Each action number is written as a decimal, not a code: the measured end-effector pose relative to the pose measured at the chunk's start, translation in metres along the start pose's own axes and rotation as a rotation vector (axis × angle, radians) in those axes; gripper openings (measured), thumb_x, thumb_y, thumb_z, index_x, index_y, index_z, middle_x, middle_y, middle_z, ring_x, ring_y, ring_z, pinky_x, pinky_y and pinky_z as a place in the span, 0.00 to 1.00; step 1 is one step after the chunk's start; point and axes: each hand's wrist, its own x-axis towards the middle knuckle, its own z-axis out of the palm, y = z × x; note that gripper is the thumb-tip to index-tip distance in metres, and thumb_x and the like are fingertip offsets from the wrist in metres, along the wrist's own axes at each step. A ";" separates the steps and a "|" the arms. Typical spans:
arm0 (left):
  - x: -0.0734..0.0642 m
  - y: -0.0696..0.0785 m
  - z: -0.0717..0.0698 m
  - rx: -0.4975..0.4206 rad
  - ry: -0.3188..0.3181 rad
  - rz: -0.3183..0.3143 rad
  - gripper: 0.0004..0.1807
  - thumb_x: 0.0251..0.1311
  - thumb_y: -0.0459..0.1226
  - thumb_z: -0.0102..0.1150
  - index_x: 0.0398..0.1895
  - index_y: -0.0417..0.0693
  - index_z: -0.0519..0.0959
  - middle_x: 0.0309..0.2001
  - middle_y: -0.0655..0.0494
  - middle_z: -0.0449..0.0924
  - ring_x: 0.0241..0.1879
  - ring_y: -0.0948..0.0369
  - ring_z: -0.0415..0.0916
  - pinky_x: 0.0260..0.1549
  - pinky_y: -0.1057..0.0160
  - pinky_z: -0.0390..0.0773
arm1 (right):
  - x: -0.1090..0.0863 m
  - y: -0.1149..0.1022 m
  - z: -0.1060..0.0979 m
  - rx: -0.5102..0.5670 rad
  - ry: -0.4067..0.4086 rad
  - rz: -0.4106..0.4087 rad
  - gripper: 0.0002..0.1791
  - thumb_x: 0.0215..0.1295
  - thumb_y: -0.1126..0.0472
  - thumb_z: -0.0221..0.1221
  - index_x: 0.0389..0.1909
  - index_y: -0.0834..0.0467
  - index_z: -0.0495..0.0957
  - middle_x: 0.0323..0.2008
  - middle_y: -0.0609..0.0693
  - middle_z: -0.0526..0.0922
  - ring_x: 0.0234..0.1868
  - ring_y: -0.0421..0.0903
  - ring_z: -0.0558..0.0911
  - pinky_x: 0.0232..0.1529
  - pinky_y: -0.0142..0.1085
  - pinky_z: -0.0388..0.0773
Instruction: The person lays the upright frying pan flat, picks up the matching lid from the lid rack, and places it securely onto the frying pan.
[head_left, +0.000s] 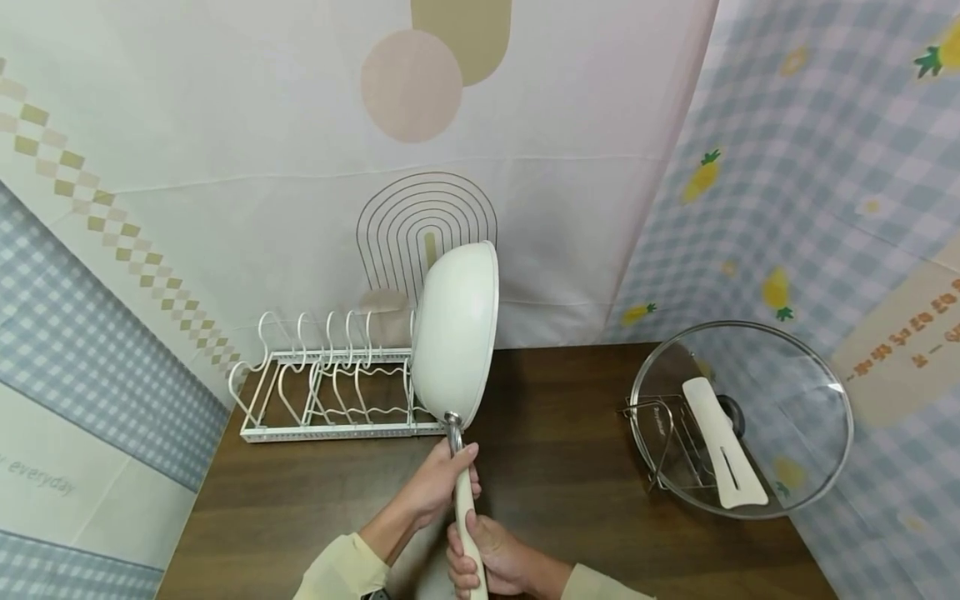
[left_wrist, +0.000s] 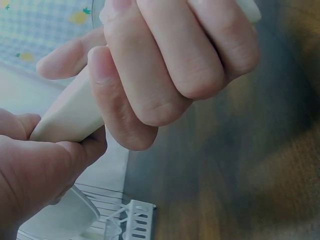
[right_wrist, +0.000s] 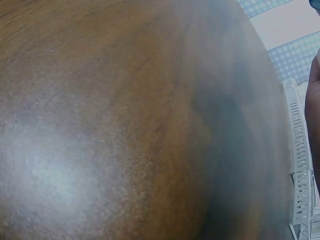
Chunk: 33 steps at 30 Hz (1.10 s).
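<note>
A cream frying pan [head_left: 453,333] stands tilted up on its side at the right end of a white wire rack [head_left: 322,432]. Its pale outer bottom faces left. My left hand [head_left: 433,485] grips the cream handle [head_left: 464,498] just below the metal neck. Lower down, near the handle's end, my right hand [head_left: 497,554] has its fingers curled round it. In the left wrist view, the handle passes between the left thumb and the right hand's curled fingers [left_wrist: 165,65]. Whether the pan's lower edge touches the rack is hidden.
At the right, a glass lid [head_left: 851,450] leans in a dark wire stand [head_left: 663,429], with a flat cream slotted piece [head_left: 722,442] in front of it. A brown wooden table [head_left: 570,467] lies below. Patterned cloth [head_left: 555,233] hangs behind and at both sides.
</note>
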 end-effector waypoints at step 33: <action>-0.010 0.020 0.005 -0.015 -0.012 0.013 0.13 0.79 0.42 0.49 0.47 0.41 0.63 0.26 0.56 0.74 0.23 0.64 0.77 0.30 0.65 0.83 | 0.002 -0.016 0.015 -0.058 -0.029 -0.028 0.28 0.77 0.31 0.31 0.33 0.45 0.69 0.21 0.35 0.69 0.22 0.31 0.71 0.30 0.28 0.75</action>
